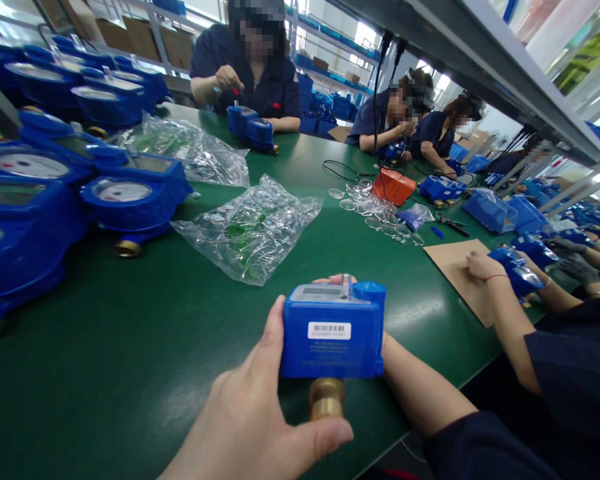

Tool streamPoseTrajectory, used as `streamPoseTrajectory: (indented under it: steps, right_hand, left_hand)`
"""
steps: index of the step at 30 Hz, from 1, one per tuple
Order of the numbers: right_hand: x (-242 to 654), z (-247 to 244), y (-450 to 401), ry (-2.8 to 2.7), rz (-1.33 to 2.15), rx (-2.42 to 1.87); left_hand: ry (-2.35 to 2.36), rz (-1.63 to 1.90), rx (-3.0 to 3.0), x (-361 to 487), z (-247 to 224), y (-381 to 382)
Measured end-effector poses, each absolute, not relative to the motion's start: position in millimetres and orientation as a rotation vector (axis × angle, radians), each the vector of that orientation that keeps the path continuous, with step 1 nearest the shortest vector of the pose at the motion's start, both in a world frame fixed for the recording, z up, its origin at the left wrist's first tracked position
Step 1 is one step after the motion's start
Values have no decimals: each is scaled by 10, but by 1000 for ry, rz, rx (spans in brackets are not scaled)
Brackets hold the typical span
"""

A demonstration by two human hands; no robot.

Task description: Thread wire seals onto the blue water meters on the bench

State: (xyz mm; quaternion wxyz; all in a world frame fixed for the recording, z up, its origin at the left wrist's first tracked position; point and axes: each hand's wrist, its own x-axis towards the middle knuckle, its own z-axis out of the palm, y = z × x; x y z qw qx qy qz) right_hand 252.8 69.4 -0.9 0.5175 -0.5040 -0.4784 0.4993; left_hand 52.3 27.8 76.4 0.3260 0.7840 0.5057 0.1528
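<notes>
Both my hands are on a blue water meter (333,337) that stands over the green table in front of me. It has a white barcode label, a grey display window on top and a brass pipe end (327,399) below. My left hand (260,393) grips the meter's left side, its thumb stretched out under the brass end. From the right, my right forearm reaches behind the meter. Most of my right hand (336,279) is hidden there, with only some fingers showing past the top edge.
Several blue water meters (135,190) crowd the left side. Two clear plastic bags (255,227) of small green parts lie ahead. Loose clear rings (365,203), an orange box (394,187) and a cardboard sheet (455,273) are to the right. Co-workers handle meters across and beside me.
</notes>
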Motion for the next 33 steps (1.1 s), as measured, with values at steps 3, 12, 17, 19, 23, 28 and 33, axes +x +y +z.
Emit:
streamPoseTrajectory:
  steps: [3, 12, 17, 19, 23, 28, 33]
  right_hand:
    - [2679, -54, 726, -1056, 1072, -947]
    - [2930, -286, 997, -1354, 817, -1012]
    - [3109, -53, 1369, -1628, 731, -1111]
    - [3110, 165, 1631, -1766, 638, -1167]
    - [2731, 556, 2261, -2205, 519, -1222]
    - [1994, 586, 2938, -2702, 348, -1437]
    - [1732, 422, 3227, -2828, 78, -1868]
  left_hand:
    - [1124, 433, 2081, 569, 587, 365]
    - [730, 643, 2197, 528, -88, 798]
    - [862, 660, 2216, 511, -129, 756]
    - [893, 648, 2230, 504, -140, 732]
    - [830, 641, 2243, 486, -169, 727]
    - [740, 709, 2303, 453, -459, 828]
    - [810, 789, 2419, 447, -764, 952]
